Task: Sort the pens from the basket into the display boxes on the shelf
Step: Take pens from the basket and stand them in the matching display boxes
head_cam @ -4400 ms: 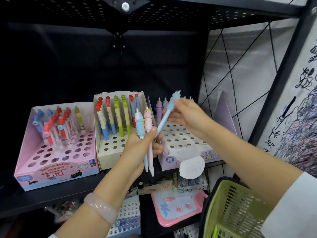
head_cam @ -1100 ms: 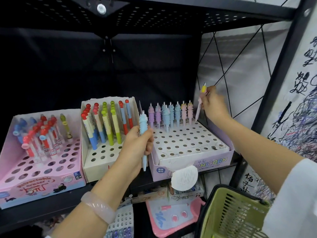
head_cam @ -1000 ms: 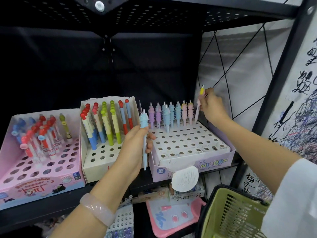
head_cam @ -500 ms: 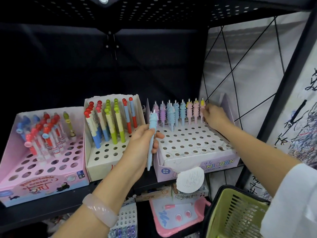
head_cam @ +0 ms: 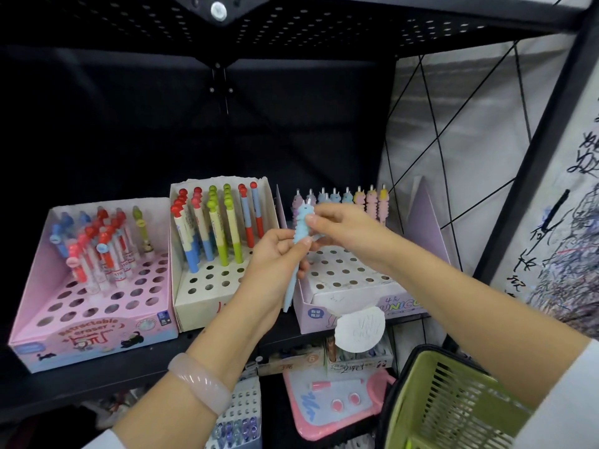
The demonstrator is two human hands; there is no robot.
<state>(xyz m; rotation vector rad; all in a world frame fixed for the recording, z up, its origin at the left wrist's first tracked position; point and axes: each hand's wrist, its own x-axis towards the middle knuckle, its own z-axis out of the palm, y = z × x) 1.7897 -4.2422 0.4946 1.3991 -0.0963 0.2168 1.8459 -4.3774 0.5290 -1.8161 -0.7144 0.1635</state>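
A light blue unicorn pen [head_cam: 297,247] is upright in front of the shelf. My left hand [head_cam: 275,254] grips its barrel, and my right hand [head_cam: 340,226] pinches its top end. Behind them the lilac unicorn display box [head_cam: 363,303] holds a back row of several pastel pens [head_cam: 359,197]. In the middle stands a cream box [head_cam: 197,303] with red-, green- and blue-capped pens. The pink box [head_cam: 97,332] at the left holds several pens too. The green basket [head_cam: 453,400] hangs at the lower right.
A black perforated shelf [head_cam: 291,17] is overhead. A white round tag [head_cam: 359,328] hangs under the unicorn box. On the shelf below lie a pink drawing board [head_cam: 327,406] and more stationery. A scribbled white board [head_cam: 567,222] stands at the right.
My right hand left a pink pen in the back row of the unicorn box and came back left to pinch the blue pen's top. The left hand kept holding that pen.
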